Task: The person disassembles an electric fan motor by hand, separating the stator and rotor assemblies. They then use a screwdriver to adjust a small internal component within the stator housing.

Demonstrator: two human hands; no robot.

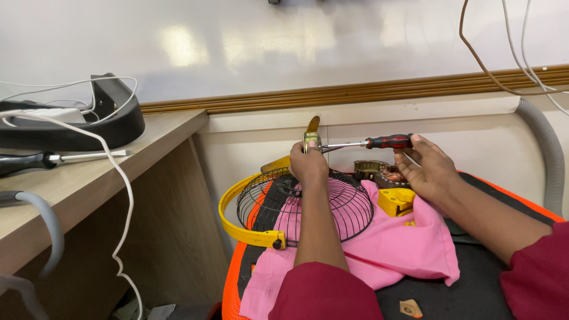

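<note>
My left hand [308, 163] grips a small brass-coloured metal part [311, 137], held up above a black wire fan guard [341, 207]. My right hand [428, 169] holds a screwdriver [367, 143] with a red and black handle; its shaft lies level and its tip meets the metal part. The guard sits in a yellow curved frame [237, 228] and rests on a pink cloth [403, 243] spread over a black surface with an orange rim [232, 278]. Behind my right hand lie a round motor piece [376, 170] and a yellow plastic part [396, 201].
A wooden desk [71, 184] stands at left with a second screwdriver [53, 159], a black curved holder [112, 121] and white cables [121, 195]. A grey corrugated hose [548, 154] runs down the right wall. A small brown scrap [410, 308] lies near the front.
</note>
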